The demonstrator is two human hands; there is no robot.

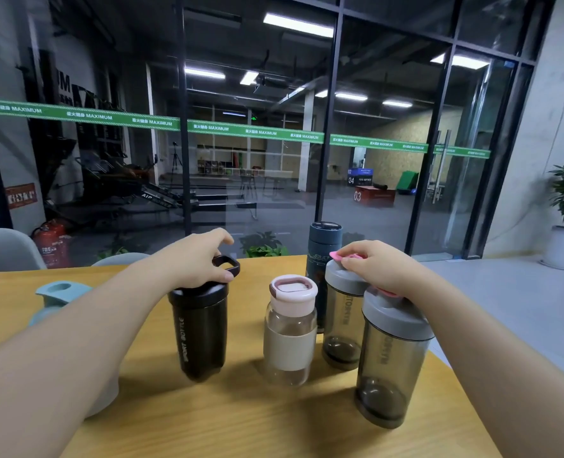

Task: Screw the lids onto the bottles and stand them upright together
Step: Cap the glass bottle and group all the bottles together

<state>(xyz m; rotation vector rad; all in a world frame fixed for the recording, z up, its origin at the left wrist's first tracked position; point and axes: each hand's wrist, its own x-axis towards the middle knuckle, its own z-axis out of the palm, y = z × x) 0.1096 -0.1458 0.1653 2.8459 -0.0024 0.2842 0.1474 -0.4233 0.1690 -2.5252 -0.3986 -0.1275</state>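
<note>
- The left hand (197,259) curls over the lid of a black plastic sports bottle (201,332) with white lettering down its side, fingers gripping beside the lid's dark carry loop (228,264); the bottle leans slightly, its base on the wooden tabletop (241,418).
- The right hand (378,271) rests on the grey lid of a smoky translucent shaker bottle (344,320), fingertips pinching its pink flip tab (345,257).
- A second smoky translucent shaker bottle with a grey lid (389,361) stands nearer the camera, just beside the first; the right wrist lies over its top.
- A clear glass bottle with a beige sleeve and pale pink lid (290,332) stands upright between the black bottle and the shakers.
- A tall dark blue patterned flask (321,259) stands upright behind the shakers, near the tabletop's far edge.
- A pale teal lidded bottle (59,295) sits at the far left, well apart from the group and partly hidden by the left forearm.
</note>
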